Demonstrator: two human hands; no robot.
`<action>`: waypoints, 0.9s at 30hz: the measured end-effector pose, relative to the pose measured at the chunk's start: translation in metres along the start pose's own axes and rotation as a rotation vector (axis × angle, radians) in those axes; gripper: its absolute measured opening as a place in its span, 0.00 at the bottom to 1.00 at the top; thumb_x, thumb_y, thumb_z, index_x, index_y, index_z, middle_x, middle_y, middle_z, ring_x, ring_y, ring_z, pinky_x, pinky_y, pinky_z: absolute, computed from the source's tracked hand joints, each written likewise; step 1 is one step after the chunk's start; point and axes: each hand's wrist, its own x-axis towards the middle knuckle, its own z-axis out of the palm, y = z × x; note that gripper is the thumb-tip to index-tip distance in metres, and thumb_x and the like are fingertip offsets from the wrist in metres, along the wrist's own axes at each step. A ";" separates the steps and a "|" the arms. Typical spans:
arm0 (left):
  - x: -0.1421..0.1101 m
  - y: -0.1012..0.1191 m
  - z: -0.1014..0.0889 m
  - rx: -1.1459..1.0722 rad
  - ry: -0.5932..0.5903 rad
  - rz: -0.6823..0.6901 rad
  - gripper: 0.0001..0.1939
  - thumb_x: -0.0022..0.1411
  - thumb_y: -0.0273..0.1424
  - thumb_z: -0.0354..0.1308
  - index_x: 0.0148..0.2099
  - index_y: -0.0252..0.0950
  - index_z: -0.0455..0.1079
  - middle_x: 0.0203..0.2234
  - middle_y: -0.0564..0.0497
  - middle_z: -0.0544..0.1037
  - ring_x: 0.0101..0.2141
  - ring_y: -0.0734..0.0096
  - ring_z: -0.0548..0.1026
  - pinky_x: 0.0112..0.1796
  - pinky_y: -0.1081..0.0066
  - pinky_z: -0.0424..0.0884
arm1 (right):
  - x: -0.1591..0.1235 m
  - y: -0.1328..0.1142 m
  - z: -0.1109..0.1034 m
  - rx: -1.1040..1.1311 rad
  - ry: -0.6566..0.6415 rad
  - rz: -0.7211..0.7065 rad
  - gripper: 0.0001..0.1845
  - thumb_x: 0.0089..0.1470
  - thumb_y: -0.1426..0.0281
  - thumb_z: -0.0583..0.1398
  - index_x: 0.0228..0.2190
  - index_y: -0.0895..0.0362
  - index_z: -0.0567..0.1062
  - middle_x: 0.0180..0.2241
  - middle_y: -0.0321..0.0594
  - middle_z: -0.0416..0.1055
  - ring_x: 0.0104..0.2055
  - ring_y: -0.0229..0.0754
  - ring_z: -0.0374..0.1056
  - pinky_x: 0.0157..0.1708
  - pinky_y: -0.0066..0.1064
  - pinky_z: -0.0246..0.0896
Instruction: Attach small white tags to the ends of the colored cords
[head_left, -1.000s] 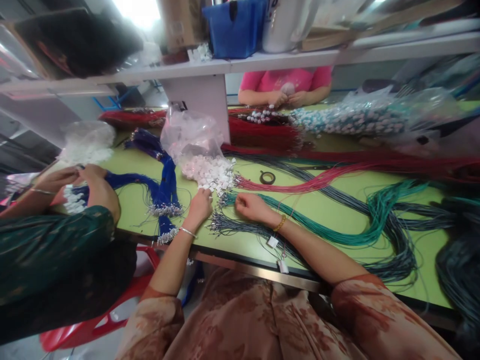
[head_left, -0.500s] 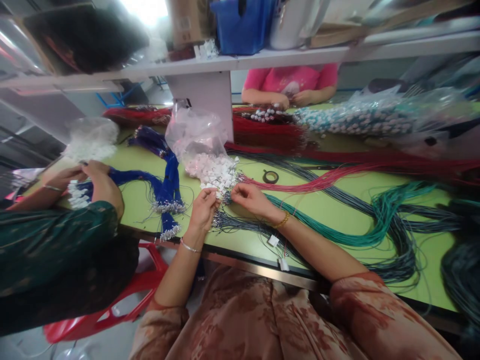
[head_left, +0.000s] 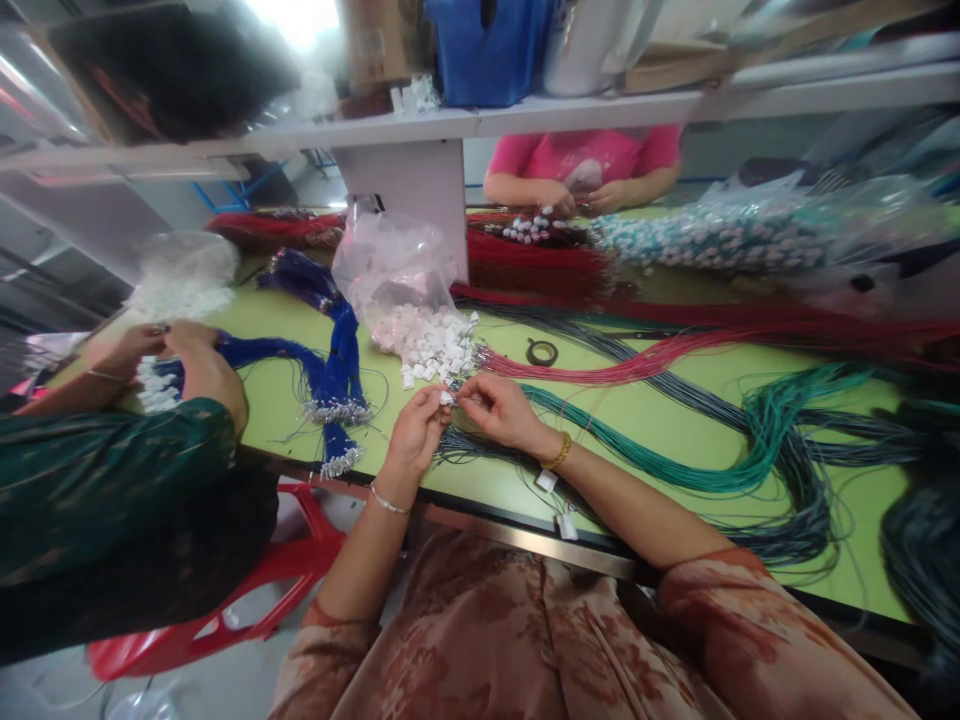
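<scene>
In the head view, a small white plastic connector (head_left: 445, 398) is pinched between the thumb and forefinger of my left hand (head_left: 416, 430). Close by on the right, my right hand (head_left: 506, 410) has its fingertips closed on a thin wire, mostly hidden by the fingers. Both sets of fingertips almost meet. Just beyond them lies a heap of white connectors (head_left: 439, 345), spilling from a clear plastic bag (head_left: 397, 255). Green wires (head_left: 637, 450) and dark grey wires (head_left: 480, 447) run rightward from around my hands. Two white connectors (head_left: 566, 526) lie below my right wrist.
Pink-red wires (head_left: 592, 374) and a black tape roll (head_left: 541, 351) lie beyond my right hand. Blue wire bundles (head_left: 341, 370) are to the left. A co-worker's hands (head_left: 180, 345) work at far left; another person (head_left: 585, 170) sits opposite. A shelf (head_left: 585, 112) crosses above.
My left hand has moved slightly right and down, and the white connector now shows at its fingertips. My right hand has shifted slightly left and down, its fingertips closer to the left ones.
</scene>
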 end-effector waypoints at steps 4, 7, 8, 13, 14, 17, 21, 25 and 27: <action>-0.003 0.000 -0.001 0.043 0.011 0.038 0.10 0.49 0.30 0.68 0.34 0.31 0.74 0.25 0.52 0.73 0.23 0.82 0.67 0.25 0.79 0.64 | 0.000 0.001 -0.001 -0.041 -0.068 0.036 0.08 0.55 0.71 0.56 0.26 0.59 0.72 0.24 0.36 0.67 0.26 0.35 0.59 0.28 0.27 0.51; -0.005 0.002 -0.003 0.071 0.070 0.108 0.10 0.49 0.31 0.67 0.34 0.32 0.74 0.26 0.51 0.74 0.24 0.81 0.67 0.25 0.79 0.63 | 0.000 -0.001 -0.001 -0.010 -0.060 -0.020 0.07 0.54 0.72 0.56 0.26 0.58 0.71 0.25 0.36 0.67 0.27 0.35 0.59 0.29 0.26 0.52; -0.005 0.002 -0.003 0.077 0.083 0.116 0.10 0.49 0.31 0.67 0.34 0.32 0.74 0.26 0.51 0.75 0.23 0.81 0.67 0.25 0.79 0.63 | 0.000 -0.001 0.000 -0.004 -0.054 -0.045 0.06 0.54 0.72 0.56 0.26 0.58 0.71 0.25 0.36 0.67 0.27 0.35 0.60 0.29 0.26 0.52; -0.006 0.002 -0.004 0.097 0.043 0.049 0.10 0.49 0.30 0.68 0.34 0.31 0.74 0.25 0.52 0.74 0.23 0.81 0.67 0.25 0.78 0.63 | -0.003 -0.001 0.004 -0.035 -0.010 -0.066 0.05 0.54 0.72 0.56 0.27 0.57 0.70 0.25 0.36 0.67 0.26 0.35 0.59 0.29 0.27 0.52; -0.006 0.002 -0.004 0.093 0.039 0.041 0.11 0.48 0.30 0.68 0.34 0.31 0.74 0.24 0.52 0.73 0.23 0.81 0.67 0.25 0.78 0.63 | -0.004 -0.001 0.005 -0.049 -0.004 -0.071 0.05 0.53 0.72 0.56 0.27 0.57 0.70 0.24 0.36 0.67 0.26 0.35 0.59 0.28 0.27 0.52; -0.007 0.003 -0.004 0.073 0.037 0.027 0.12 0.47 0.31 0.69 0.34 0.30 0.74 0.24 0.53 0.72 0.23 0.82 0.67 0.25 0.79 0.63 | -0.005 0.000 0.003 -0.102 -0.009 -0.104 0.04 0.53 0.73 0.56 0.27 0.57 0.69 0.24 0.36 0.67 0.26 0.36 0.59 0.28 0.28 0.51; -0.007 0.001 -0.001 0.079 0.041 0.028 0.14 0.46 0.32 0.70 0.34 0.30 0.74 0.24 0.53 0.72 0.23 0.82 0.67 0.24 0.80 0.63 | -0.006 -0.002 0.001 -0.169 -0.041 -0.122 0.03 0.52 0.73 0.55 0.27 0.56 0.68 0.25 0.38 0.67 0.27 0.37 0.59 0.28 0.28 0.51; -0.007 -0.005 0.002 0.131 0.070 0.097 0.15 0.45 0.33 0.71 0.33 0.31 0.73 0.22 0.54 0.72 0.22 0.83 0.66 0.24 0.80 0.61 | -0.006 -0.001 0.003 -0.163 -0.059 -0.092 0.04 0.52 0.73 0.55 0.26 0.56 0.68 0.25 0.39 0.67 0.28 0.38 0.59 0.29 0.29 0.51; -0.006 -0.008 0.004 0.156 0.065 0.122 0.14 0.45 0.33 0.71 0.33 0.32 0.72 0.21 0.55 0.71 0.22 0.83 0.65 0.23 0.79 0.60 | -0.006 0.001 0.005 -0.122 -0.051 -0.053 0.05 0.53 0.72 0.55 0.26 0.57 0.68 0.24 0.38 0.67 0.27 0.37 0.59 0.29 0.29 0.51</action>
